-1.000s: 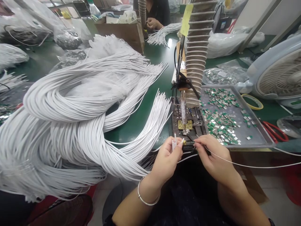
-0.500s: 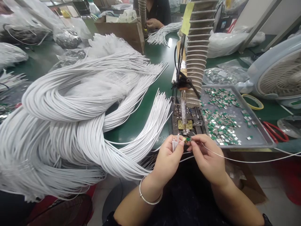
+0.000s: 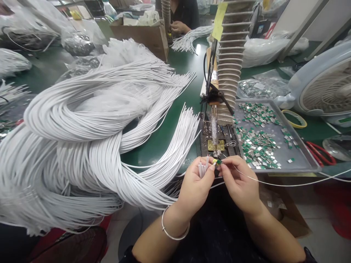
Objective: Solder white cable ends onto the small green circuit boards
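My left hand (image 3: 196, 182) pinches, between thumb and forefinger, the end of a white wire at a small green piece (image 3: 218, 162), with more cut white wires (image 3: 202, 169) gathered in its curled fingers. My right hand (image 3: 241, 184) has its thumb and forefinger drawn together at the green piece's other side; a thin pale strand (image 3: 285, 185) passes through the same hand and trails rightward. A second ago a gap separated the two hands and no green showed between them; now the fingertips nearly meet. I take this as wire and piece being aligned, the exact contact being too small to tell. Just beyond stands a soldering iron (image 3: 214, 128), tip downward, clamped beside a ribbed hose (image 3: 233, 54).

Surface: a green table (image 3: 153, 149), bearing bundled white wires (image 3: 90, 160) at left and a grey tray (image 3: 301, 157) of loose green-and-silver pieces (image 3: 260, 146) at right. Room: a fan (image 3: 326, 80) at right; a co-worker's hand (image 3: 179, 27) beyond a cardboard box (image 3: 142, 38).
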`<state>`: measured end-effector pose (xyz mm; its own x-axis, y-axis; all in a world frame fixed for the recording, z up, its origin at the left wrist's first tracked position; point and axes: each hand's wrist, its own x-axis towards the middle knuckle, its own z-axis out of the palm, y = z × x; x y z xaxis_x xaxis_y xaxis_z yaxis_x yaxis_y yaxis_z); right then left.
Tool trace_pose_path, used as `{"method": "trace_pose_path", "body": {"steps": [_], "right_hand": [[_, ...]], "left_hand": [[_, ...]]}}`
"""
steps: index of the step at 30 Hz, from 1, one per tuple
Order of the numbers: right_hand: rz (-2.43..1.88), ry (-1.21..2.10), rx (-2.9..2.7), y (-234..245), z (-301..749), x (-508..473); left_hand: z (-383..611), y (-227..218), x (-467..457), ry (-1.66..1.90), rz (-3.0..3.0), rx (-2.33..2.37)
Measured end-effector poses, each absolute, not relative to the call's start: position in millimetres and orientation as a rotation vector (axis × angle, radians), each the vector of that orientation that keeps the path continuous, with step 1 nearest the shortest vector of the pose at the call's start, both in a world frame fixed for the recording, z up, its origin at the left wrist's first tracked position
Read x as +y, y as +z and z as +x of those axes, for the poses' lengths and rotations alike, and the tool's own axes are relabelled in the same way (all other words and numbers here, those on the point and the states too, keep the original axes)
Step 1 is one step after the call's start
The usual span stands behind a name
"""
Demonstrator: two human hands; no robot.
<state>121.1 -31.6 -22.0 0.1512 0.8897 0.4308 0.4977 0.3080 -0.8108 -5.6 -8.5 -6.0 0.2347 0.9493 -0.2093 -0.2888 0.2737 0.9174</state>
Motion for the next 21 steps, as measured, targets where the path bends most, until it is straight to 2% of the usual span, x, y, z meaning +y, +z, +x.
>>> {"method": "trace_pose_path", "body": {"steps": [12,21], "right_hand": [[-1.302,0.429,-1.519,-21.8,120.0,-28.4],[-1.186,0.143,-1.633,-25.7,123.0,-30.0]], "left_hand": [[-6.0,-6.1,-9.3,1.041,0.938,0.946],[-3.2,-5.9,-5.3,1.021,0.892,1.023]]}}
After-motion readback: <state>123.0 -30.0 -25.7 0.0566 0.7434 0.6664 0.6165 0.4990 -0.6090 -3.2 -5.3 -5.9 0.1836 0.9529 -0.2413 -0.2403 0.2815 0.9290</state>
